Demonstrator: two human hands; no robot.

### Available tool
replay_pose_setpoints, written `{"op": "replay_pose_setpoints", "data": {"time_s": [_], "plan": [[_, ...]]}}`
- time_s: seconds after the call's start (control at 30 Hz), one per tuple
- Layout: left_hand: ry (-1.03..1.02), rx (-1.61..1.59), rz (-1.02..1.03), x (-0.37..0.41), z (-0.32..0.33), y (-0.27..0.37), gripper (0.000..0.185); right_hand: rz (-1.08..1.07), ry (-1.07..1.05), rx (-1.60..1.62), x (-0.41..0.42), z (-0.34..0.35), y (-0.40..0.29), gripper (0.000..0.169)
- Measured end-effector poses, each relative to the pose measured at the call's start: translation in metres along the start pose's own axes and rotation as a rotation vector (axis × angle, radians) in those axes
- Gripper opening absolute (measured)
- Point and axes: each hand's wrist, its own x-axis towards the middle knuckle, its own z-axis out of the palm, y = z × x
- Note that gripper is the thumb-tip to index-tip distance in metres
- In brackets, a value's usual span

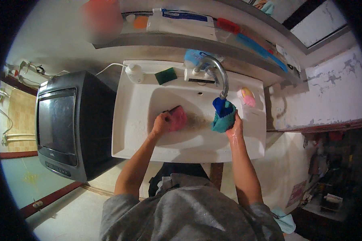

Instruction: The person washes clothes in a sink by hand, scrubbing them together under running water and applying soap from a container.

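Over the left half of the white sink basin (169, 144), my left hand (162, 123) grips a pink cloth or pad (178, 119) with a dark edge. On the other side, my right hand (236, 126), wet at the wrist, holds a teal cloth (224, 122) right below the spout of the curved metal faucet (224, 79). Something deep blue (219, 105) hangs at the spout against the teal cloth; whether it is part of that cloth I cannot tell. Brownish dirt (199, 119) marks the basin floor between my hands.
On the sink's back ledge are a white bottle (134, 73), a green scouring pad (166, 76) and a soap dish with a pink and yellow piece (248, 97). A loaded shelf (175, 39) runs above. A black washing appliance (78, 126) stands close on the left.
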Motion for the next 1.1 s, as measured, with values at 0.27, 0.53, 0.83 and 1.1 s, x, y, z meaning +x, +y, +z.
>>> {"op": "replay_pose_setpoints", "data": {"time_s": [0.27, 0.53, 0.83, 1.1], "plan": [[0.280, 0.283, 0.176, -0.020, 0.037, 0.085, 0.050, 0.115, -0.261, -0.025, -0.042, 0.036, 0.018, 0.052], [0.135, -0.954, -0.279, 0.000, 0.038, 0.109, 0.039, -0.027, -0.216, -0.582, -0.017, 0.013, 0.027, 0.046], [0.183, 0.050, 0.368, -0.033, 0.135, 0.152, 0.037, 0.148, -0.418, -0.030, 0.027, -0.066, 0.094, 0.037], [0.129, 0.693, -0.142, 0.040, 0.070, 0.063, 0.040, 0.371, -0.211, -0.460, 0.021, -0.033, 0.057, 0.041]]}}
